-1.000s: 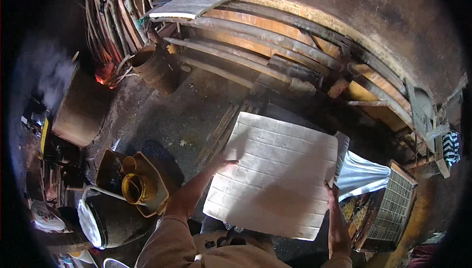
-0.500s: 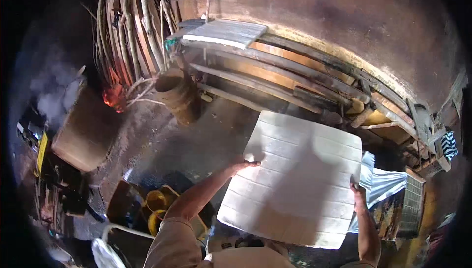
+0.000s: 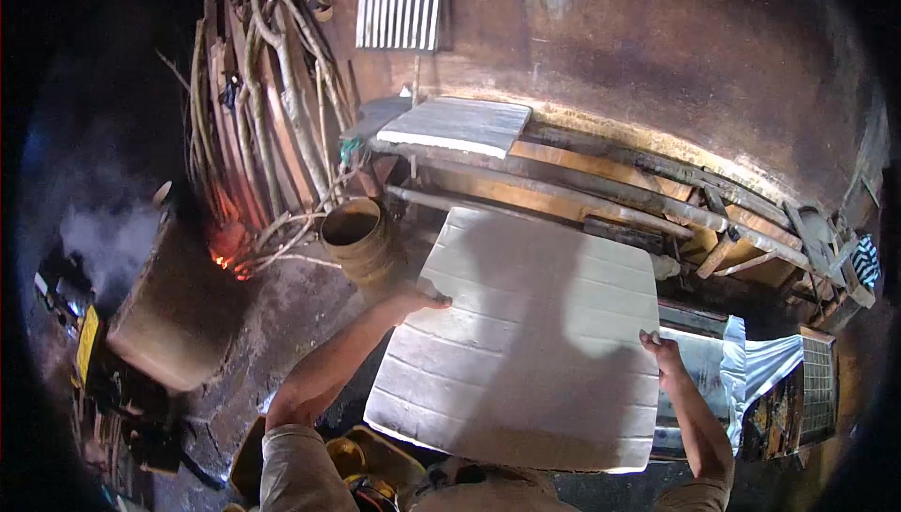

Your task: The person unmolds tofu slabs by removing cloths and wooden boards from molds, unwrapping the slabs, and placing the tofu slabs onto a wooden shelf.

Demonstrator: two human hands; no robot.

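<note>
A large white rectangular board (image 3: 526, 343) with parallel raised lines across it is held up in front of my body. My left hand (image 3: 419, 300) grips its left edge, the thumb on top and the other fingers hidden underneath. At the opposite edge, my right hand (image 3: 663, 358) is closed on the board, also with its thumb over the upper face. A dark shadow falls across the middle of the surface. Beyond the board's right side, a white cloth (image 3: 771, 366) hangs over the end of a flat metal-looking surface (image 3: 699, 352).
A bench of long wooden beams (image 3: 582, 188) runs along the wall, with a pale flat panel (image 3: 455, 125) on it. To the left stand a bucket (image 3: 357, 235), leaning firewood (image 3: 272, 90), a small fire (image 3: 228, 254) and a large brown container (image 3: 178, 315). Yellow containers (image 3: 389, 460) sit below.
The board has shifted left in view and toward the bench, still held in both hands. My view has tilted upward, and more of the metal-looking surface at the right shows.
</note>
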